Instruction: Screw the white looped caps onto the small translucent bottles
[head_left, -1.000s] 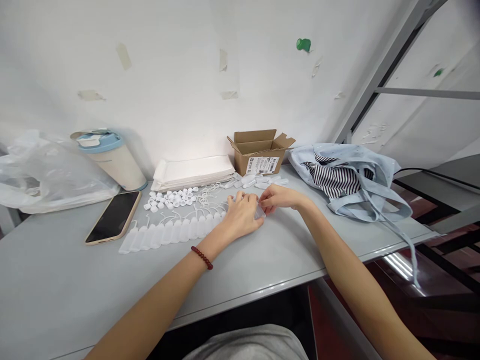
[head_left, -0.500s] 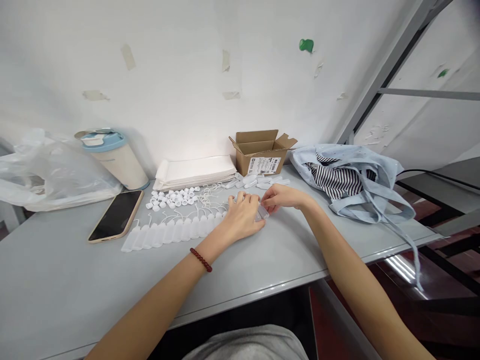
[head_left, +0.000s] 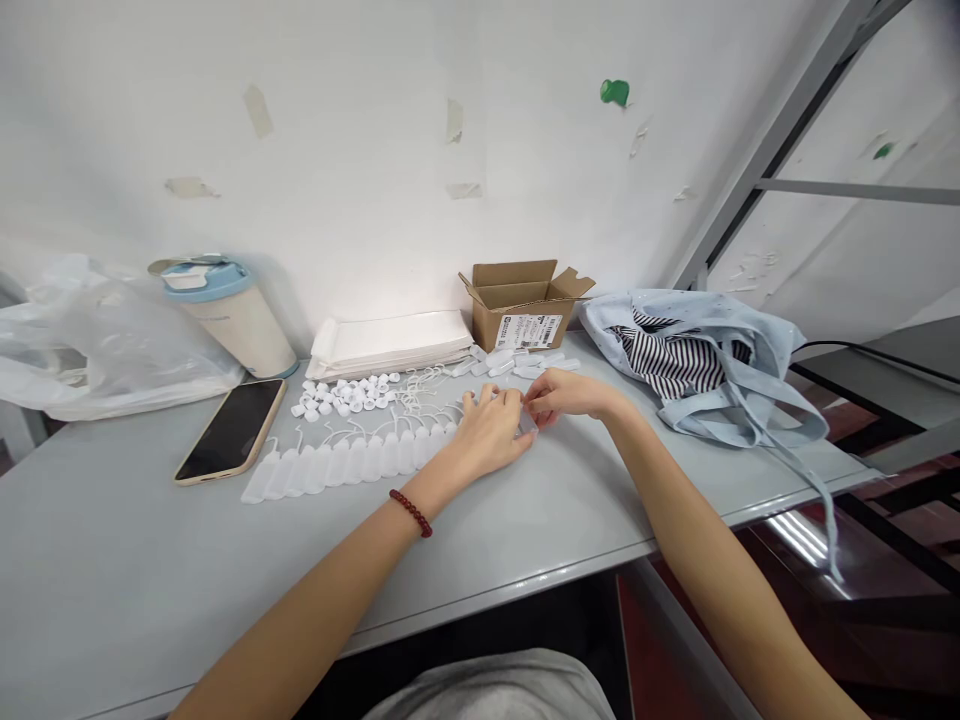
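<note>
And here, nearest, a grey shirt (head_left: 495,690) is seen at the edge of the table (head_left: 480,560), with both forearms stretched forward over it. The left hand (head_left: 489,435) is held palm down at the right end of the row (head_left: 345,462), its wrist ringed by a bracelet (head_left: 410,512); its fingers are bent and a little apart, the thumb is pointed right, and whether anything is clamped beneath cannot be told. The right hand (head_left: 559,395) is brought in from the right, turned inward at the wrist, its fingers curled close together by a clear piece (head_left: 528,422); their grip on it is partly hidden and cannot be told. That piece is set between the hands, just beside the left thumb. In the row, white pieces are laid side by side, strings pointed away. The phone (head_left: 231,430) is placed left of it, while caps (head_left: 349,397) and loose strings (head_left: 421,388) are scattered beyond, and loose tubes (head_left: 514,364) are spread before the open box (head_left: 521,310). The stack (head_left: 390,342) is laid left of the box, the tote (head_left: 690,355) right. Farther left, the cup (head_left: 236,325) is tilted beside the plastic bag (head_left: 112,345). Behind everything, tape scraps are stuck to the wall (head_left: 352,130).
</note>
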